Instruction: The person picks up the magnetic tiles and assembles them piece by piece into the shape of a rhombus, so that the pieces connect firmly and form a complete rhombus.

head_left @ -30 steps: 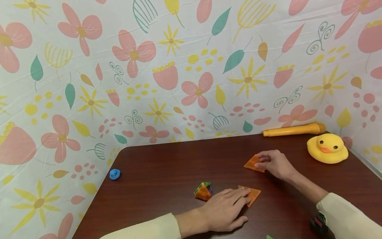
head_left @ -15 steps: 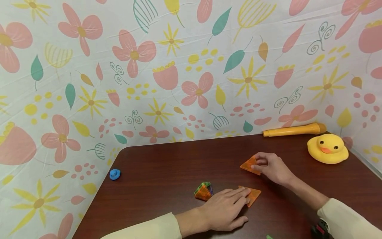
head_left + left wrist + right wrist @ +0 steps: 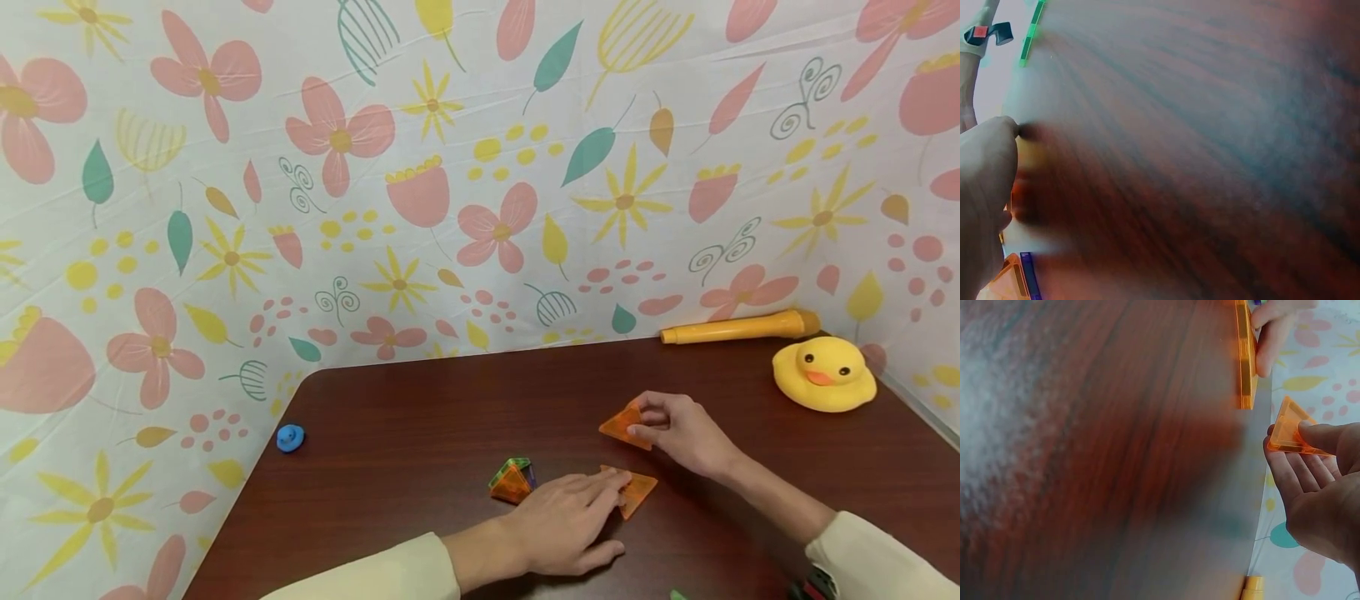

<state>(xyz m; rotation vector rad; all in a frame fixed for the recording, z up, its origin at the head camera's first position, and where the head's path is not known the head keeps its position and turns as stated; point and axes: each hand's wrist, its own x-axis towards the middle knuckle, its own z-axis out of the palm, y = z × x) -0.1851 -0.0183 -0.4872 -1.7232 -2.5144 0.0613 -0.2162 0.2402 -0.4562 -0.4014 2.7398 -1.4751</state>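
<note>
Pinched between the thumb and fingers of my right hand (image 3: 686,435) is a see-through orange triangular magnetic tile (image 3: 621,427), tilted up; the right wrist view shows the thumb on its face (image 3: 1289,432). My left hand (image 3: 558,529) lies palm down with its fingers extended, the fingertips resting on a second orange tile (image 3: 640,493) on the table. That tile appears edge-on in the right wrist view. Just beyond the left hand stands a small built piece (image 3: 512,483) of orange, green and purple tiles, partly hidden by the hand.
A green tile edge (image 3: 677,595) shows at the bottom of the head view. On the dark wooden table (image 3: 420,417) are a small blue duck (image 3: 289,437) at left, and a large yellow duck (image 3: 823,373) and a yellow toy microphone (image 3: 738,326) at back right. Floral cloth hangs behind.
My right hand has moved a little left and nearer to me with the orange tile, lifting its angle. The left hand stays on the other tile.
</note>
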